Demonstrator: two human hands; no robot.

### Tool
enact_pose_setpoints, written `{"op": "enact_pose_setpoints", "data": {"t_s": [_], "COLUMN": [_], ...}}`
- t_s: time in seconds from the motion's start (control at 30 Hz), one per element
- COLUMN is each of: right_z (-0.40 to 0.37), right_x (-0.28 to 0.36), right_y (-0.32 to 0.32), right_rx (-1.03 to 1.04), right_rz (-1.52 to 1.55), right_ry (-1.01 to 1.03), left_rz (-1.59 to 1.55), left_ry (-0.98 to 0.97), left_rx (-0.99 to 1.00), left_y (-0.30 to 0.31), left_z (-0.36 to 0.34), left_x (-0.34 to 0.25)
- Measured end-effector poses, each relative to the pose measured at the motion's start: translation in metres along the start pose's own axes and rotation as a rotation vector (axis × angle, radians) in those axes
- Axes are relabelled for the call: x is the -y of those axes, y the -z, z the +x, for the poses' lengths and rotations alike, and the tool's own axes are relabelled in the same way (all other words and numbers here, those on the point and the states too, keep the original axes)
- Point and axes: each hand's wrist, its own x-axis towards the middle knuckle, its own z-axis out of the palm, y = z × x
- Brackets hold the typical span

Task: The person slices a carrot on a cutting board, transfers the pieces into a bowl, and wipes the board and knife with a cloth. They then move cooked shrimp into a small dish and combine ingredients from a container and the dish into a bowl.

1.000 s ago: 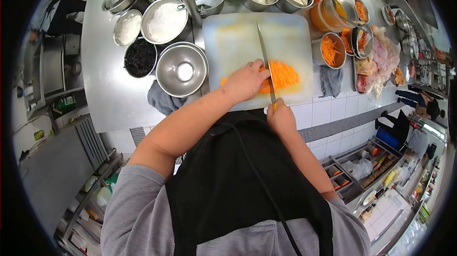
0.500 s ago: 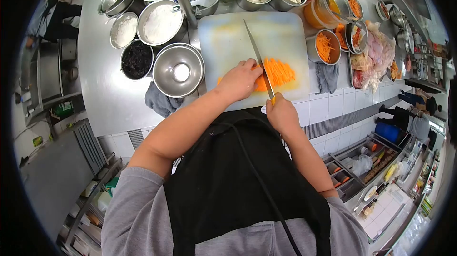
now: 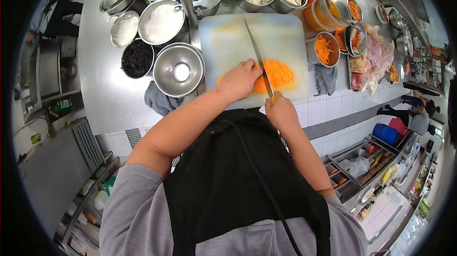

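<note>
My right hand [image 3: 281, 112] is wrapped round the yellow handle of a long knife [image 3: 257, 51], whose blade points away across the white cutting board [image 3: 223, 37]. Fingers curled, my left hand [image 3: 239, 81] presses on orange carrot pieces [image 3: 260, 84] just left of the blade. Thin carrot strips [image 3: 280, 72] lie in a pile touching the blade's right side. A few orange bits show by my left wrist.
Nested steel bowls [image 3: 179, 70] stand left of the board, with a bowl of dark shreds [image 3: 137, 58] beyond. At right are a container of carrot strips [image 3: 325, 49] and a tray of raw meat [image 3: 373, 61]. Grey cloths [image 3: 325, 80] lie on both sides.
Both hands and the knife stay almost where they were. The view has shifted slightly. At the far right, people in the background have moved a little.
</note>
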Motion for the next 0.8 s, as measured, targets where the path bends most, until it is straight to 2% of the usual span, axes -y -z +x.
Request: {"op": "enact_pose_setpoints", "data": {"t_s": [0.13, 0.2, 0.3, 0.4, 0.57, 0.73, 0.8], "right_z": [-0.01, 0.007, 0.023, -0.002, 0.0, 0.004, -0.012], "right_x": [-0.008, -0.01, -0.002, 0.003, -0.007, 0.003, 0.005], "right_y": [-0.021, -0.038, -0.028, 0.004, -0.035, -0.008, -0.003], "right_rx": [0.062, -0.02, -0.039, 0.029, 0.003, -0.022, 0.042], "right_rz": [-0.002, 0.054, 0.014, -0.01, 0.005, 0.029, -0.01], "right_ry": [-0.081, -0.059, -0.006, -0.018, -0.059, 0.025, -0.068], "left_rz": [-0.005, -0.014, -0.024, -0.029, -0.017, -0.019, -0.028], "left_ry": [-0.019, -0.037, -0.039, -0.023, -0.061, -0.026, -0.02], "left_rx": [-0.085, -0.125, -0.097, -0.071, -0.118, -0.09, -0.091], "left_y": [-0.001, -0.003, -0.004, -0.004, -0.005, -0.002, -0.001], "left_z": [-0.001, -0.002, -0.004, -0.004, -0.005, -0.004, -0.006], "left_x": [0.002, 0.002, 0.001, 0.004, 0.003, 0.003, 0.003]}}
